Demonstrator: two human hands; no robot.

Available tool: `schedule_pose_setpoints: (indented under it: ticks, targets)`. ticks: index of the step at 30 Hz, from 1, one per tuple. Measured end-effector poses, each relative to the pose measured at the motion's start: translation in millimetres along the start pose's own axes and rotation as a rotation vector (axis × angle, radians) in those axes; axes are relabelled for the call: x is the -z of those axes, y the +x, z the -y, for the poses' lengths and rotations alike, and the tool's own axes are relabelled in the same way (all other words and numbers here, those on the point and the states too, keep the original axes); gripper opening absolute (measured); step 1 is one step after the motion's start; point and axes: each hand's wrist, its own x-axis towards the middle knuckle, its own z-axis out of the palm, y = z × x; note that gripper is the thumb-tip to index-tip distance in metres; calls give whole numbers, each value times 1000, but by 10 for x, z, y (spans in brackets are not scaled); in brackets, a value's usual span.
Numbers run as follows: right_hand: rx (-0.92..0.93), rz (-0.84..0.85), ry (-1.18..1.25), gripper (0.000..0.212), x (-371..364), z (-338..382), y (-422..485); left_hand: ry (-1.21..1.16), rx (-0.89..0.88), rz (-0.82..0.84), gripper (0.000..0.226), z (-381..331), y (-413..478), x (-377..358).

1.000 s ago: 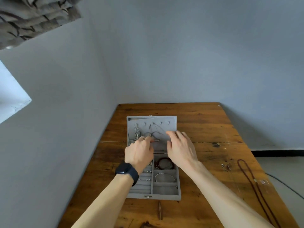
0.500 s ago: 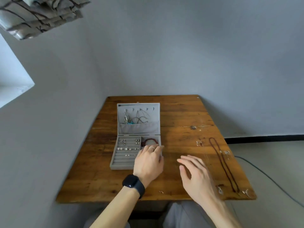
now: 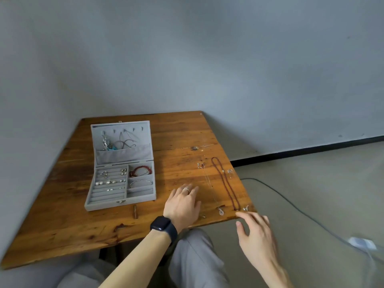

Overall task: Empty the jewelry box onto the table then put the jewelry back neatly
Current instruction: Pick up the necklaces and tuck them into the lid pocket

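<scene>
Grey jewelry box (image 3: 108, 201); brown wooden table (image 3: 176, 138); dark red bead necklace (image 3: 225, 183); black watch (image 3: 164, 226).

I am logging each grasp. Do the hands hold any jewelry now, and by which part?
Nothing is held. The left hand lies flat on the table; the right hand is open, close to the near end of the red bead necklace.

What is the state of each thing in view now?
jewelry box: open, lid tilted back, jewelry inside.
red bracelet: in the box's far right compartment.
beaded necklace: stretched out on the table, outside the box.
silver chain: lying on the table.
left hand: open, over the table.
right hand: open, holding nothing.
</scene>
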Motion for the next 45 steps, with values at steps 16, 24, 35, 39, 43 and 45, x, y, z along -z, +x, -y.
schedule_pose_setpoints:
  ticks: [16, 24, 35, 39, 43, 45]
  targets:
    - [315, 61, -87, 25, -48, -308, 328, -41, 108, 183, 55, -57, 289, 52]
    - [283, -74, 150, 17, 237, -204, 367, -577, 255, 398, 62, -626, 252, 248]
    - [226, -150, 206, 14, 523, -162, -89, -1364, 528, 648, 24, -976, 243, 48]
    - [181, -166, 224, 12, 505, -205, -258, -1429, 549, 644, 24, -1023, 154, -18]
    - [131, -139, 223, 10, 474, -229, -482, -1511, 564, 508, 16, -1014, 267, 104]
    - [118, -121, 216, 9, 453, -246, -574, -1532, 552, 444, 13, -981, 404, 239]
